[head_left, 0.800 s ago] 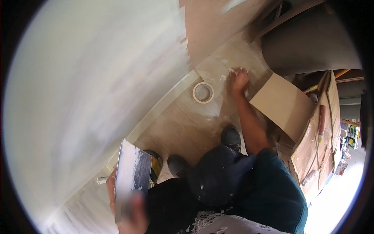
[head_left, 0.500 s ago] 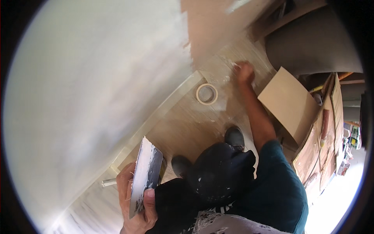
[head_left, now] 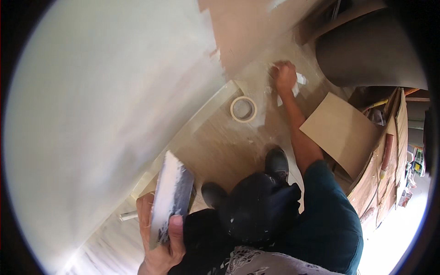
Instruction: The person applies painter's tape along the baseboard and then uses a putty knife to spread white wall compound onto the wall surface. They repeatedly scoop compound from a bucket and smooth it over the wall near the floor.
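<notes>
Pale wall and brown floor (head_left: 220,146) now: the right hand (head_left: 285,75) has reached past the tape roll (head_left: 243,109), its grip closed on white scraps (head_left: 299,81) (paper, perhaps), while the left hand (head_left: 160,238) stays clamped on the plaster-smeared trowel (head_left: 170,197).

A flat square sheet of brown cardboard (head_left: 341,130) lies on the floor just to the right of the right hand's (head_left: 285,75) forearm. Beyond it, farther right and well apart from that hand, flattened brown cardboard boxes (head_left: 380,178) stand on edge in a leaning stack. No labels, signs or screens can be made out.
</notes>
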Available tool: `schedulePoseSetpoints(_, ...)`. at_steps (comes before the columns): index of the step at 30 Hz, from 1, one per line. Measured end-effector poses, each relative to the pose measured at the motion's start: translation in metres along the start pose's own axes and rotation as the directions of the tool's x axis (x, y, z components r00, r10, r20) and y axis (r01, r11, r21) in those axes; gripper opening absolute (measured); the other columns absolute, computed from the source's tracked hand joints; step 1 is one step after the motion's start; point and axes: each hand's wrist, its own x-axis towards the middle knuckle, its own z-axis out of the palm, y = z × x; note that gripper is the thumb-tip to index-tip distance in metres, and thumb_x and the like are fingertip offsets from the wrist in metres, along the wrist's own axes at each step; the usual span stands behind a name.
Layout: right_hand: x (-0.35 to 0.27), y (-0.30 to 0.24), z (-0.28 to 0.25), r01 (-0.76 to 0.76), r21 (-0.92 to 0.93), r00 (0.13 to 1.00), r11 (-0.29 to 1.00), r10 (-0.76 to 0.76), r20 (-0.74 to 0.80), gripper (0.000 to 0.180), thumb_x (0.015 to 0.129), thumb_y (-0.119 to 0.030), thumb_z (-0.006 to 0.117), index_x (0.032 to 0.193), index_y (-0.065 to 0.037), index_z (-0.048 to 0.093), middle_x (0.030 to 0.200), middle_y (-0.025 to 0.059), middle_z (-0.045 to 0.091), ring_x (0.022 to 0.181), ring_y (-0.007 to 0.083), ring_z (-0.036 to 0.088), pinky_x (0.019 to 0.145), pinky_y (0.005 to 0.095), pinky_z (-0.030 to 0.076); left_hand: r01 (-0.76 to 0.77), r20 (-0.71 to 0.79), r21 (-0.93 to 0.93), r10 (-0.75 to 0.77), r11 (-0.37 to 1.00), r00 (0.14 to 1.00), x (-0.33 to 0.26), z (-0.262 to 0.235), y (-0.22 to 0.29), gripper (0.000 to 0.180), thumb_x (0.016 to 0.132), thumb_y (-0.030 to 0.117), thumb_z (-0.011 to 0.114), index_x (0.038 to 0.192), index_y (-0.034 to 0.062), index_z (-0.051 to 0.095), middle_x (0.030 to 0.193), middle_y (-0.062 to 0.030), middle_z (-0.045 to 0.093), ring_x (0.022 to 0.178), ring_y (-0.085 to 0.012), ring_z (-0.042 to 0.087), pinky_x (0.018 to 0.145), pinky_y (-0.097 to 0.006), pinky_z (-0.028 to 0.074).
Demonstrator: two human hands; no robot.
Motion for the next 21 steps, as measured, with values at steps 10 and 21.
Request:
schedulePoseSetpoints(10,0.000,-0.016,-0.013,0.007,-0.023,0.987,1.000,-0.003,0.164,0.023,0.080,-0.019,0.077,0.103,-0.018,0.080,0.106,0.0093,0.069,0.108,0.0302,0.062,0.092,0.0425,0.054,0.026,0.067,0.049,-0.029,0.998,0.997,0.014,0.007,0.012,0.030,0.100,0.015,0.059,0.116,-0.0101,0.058,0.113,-0.0241,0.056,0.103,-0.0363,0.052,0.090,-0.045,0.043)
schedulePoseSetpoints(21,0.026,-0.031,0.016,0.053,-0.117,0.988,0.992,-0.035,0.148,0.023,0.082,-0.027,0.074,0.104,-0.020,0.079,0.114,0.0050,0.067,0.112,0.0273,0.060,0.093,0.0440,0.052,-0.023,0.051,0.115,0.017,0.993,0.999,0.017,0.015,0.019,0.032,0.102,0.019,0.057,0.118,-0.0091,0.058,0.111,-0.0240,0.056,0.098,-0.0362,0.050,0.086,-0.045,0.042)
